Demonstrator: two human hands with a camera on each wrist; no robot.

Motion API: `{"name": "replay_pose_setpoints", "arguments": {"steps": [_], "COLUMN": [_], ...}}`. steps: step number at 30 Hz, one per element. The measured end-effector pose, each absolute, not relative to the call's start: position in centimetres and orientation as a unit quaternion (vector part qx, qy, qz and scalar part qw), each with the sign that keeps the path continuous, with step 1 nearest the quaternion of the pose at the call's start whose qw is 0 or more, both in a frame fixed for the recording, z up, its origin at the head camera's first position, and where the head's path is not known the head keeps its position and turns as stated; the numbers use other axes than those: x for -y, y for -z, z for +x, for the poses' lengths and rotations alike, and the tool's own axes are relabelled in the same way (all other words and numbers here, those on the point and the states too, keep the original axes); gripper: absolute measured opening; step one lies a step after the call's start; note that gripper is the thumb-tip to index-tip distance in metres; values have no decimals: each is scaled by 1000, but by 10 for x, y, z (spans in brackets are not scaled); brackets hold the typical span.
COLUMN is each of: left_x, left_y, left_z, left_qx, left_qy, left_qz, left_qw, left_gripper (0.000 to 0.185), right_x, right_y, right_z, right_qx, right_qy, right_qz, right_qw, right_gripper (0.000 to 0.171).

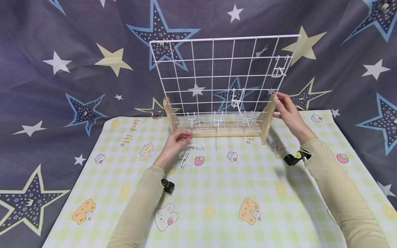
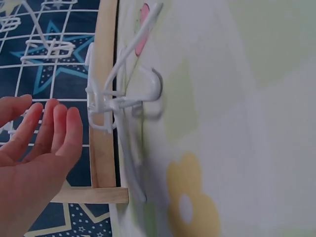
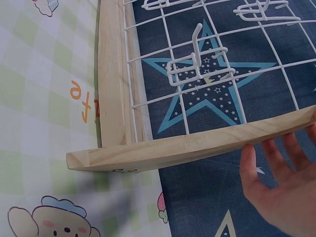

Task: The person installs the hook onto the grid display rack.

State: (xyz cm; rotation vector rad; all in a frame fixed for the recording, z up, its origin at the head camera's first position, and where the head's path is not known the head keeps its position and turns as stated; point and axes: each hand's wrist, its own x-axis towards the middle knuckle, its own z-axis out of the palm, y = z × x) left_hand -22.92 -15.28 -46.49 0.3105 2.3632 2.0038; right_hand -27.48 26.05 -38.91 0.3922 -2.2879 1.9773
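A white wire grid (image 1: pixel 217 75) stands upright in a wooden stand (image 1: pixel 217 132) at the back of the table. Several white wire hooks hang on it, one at the top right (image 1: pixel 279 69), one in the middle (image 1: pixel 237 100) and a row along the bottom (image 1: pixel 193 120). My left hand (image 1: pixel 175 143) hovers over loose white hooks (image 1: pixel 193 151) lying on the cloth; in the left wrist view its fingers (image 2: pixel 44 133) are relaxed and hold nothing beside those hooks (image 2: pixel 116 101). My right hand (image 1: pixel 286 108) is raised with straight fingers (image 3: pixel 284 190) by the stand's right wooden upright (image 1: pixel 267 119).
A checked tablecloth (image 1: pixel 217 193) with cartoon prints covers the table. A dark star-patterned backdrop (image 1: pixel 77 51) hangs behind and around it. Black wrist mounts sit on both sleeves (image 1: pixel 167 185) (image 1: pixel 294 157).
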Motion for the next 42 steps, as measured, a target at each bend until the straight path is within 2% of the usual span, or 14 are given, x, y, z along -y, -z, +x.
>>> {"name": "replay_pose_setpoints", "arguments": {"steps": [3,11,17,28,35,42], "left_x": [153,155,156,162,159,162], "left_y": [465,472,475,478,465,478], "left_z": [-230,-232,-233,-231,-224,-233], "left_qx": [-791,-803,-831,-842,-840,-831], "left_qy": [-599,-565,-521,-510,-516,-545], "left_qz": [124,183,190,171,157,109], "left_qw": [8,52,40,43,60,25], "left_gripper": [26,31,26,23,18,20], "right_x": [-261,-260,-261,-261,-261,-261], "right_y": [390,390,389,388,388,389], "right_z": [-275,-275,-274,-274,-274,-274], "right_qx": [747,744,749,747,752,749], "right_qy": [-650,-653,-646,-648,-642,-646], "right_qz": [130,139,138,140,140,139], "right_qw": [45,46,46,47,45,46], "right_gripper": [43,44,45,47,47,46]}}
